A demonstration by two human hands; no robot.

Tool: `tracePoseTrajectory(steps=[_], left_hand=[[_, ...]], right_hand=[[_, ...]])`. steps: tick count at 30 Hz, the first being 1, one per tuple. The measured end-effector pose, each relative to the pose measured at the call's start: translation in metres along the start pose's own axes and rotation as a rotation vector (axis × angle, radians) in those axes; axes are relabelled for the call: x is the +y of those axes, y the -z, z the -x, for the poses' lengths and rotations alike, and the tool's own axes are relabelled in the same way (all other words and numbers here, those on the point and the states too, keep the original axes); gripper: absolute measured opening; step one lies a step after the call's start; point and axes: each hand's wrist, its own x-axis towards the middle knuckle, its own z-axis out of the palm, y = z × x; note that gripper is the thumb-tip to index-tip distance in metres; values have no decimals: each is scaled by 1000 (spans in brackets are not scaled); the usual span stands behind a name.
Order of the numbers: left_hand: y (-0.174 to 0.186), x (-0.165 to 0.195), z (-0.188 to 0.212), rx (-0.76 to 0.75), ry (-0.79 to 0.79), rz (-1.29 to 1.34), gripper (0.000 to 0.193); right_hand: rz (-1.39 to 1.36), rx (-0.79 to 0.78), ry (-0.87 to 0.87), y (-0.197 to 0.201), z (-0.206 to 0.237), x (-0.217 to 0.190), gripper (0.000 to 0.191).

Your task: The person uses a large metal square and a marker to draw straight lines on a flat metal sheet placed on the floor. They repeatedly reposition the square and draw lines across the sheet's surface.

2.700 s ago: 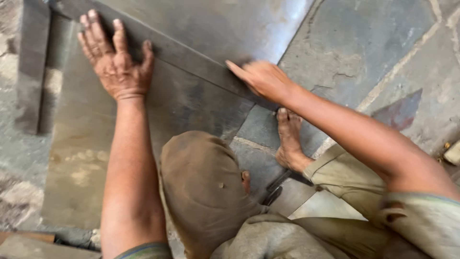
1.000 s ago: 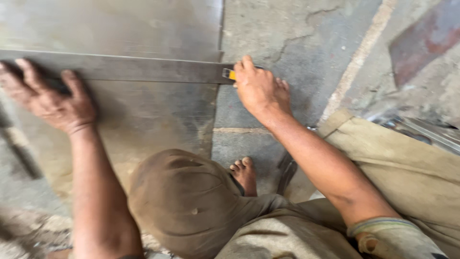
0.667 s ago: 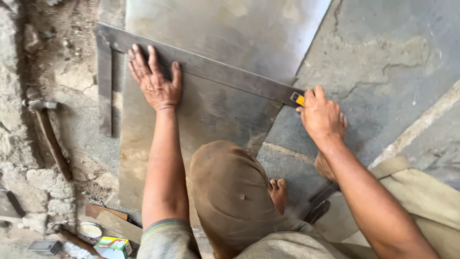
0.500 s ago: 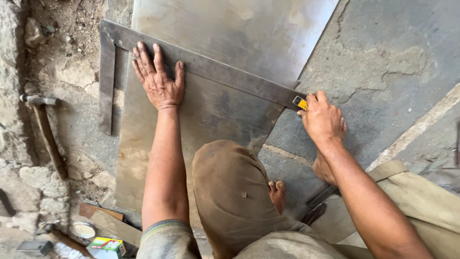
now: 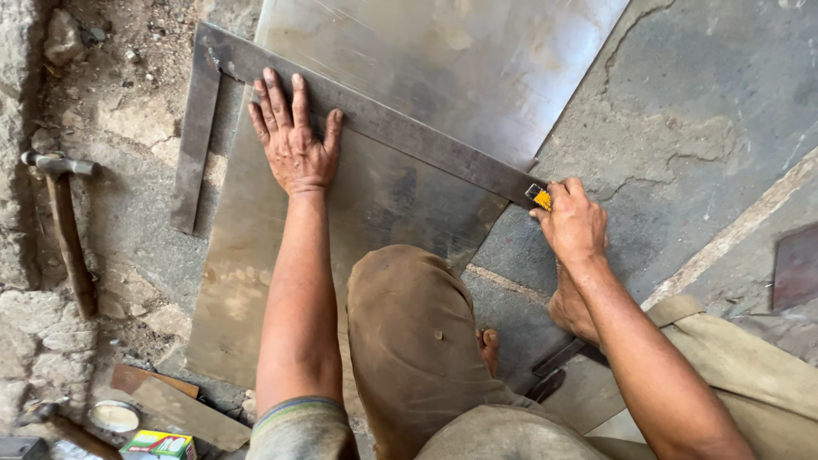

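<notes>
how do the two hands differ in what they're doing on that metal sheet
The left hand lies flat with fingers spread, pressing the steel square onto the metal sheet. The right hand is curled in a grip on a small yellow tool at the sheet's right edge. Both meet the square's long arm.

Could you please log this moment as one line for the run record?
left hand: flat on dark steel L-shaped square | right hand: grips small yellow marking tool at square's end | grey metal sheet underneath

Cracked grey stone floor (image 5: 707, 128) lies in even daylight; rough rubble and dirt (image 5: 111, 102) border it, where a hammer (image 5: 64, 230) rests.
</notes>
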Motion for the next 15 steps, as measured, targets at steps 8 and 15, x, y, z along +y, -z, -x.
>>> tracePoseTrajectory(steps=[8,15], left_hand=[[2,-1,-1,4,-1,48,76],[2,-2,-3,24,-16,72,76]], right_hand=[[-79,-75,2,29,-17,-2,63],[-539,-78,294,72,-123,-79,38]])
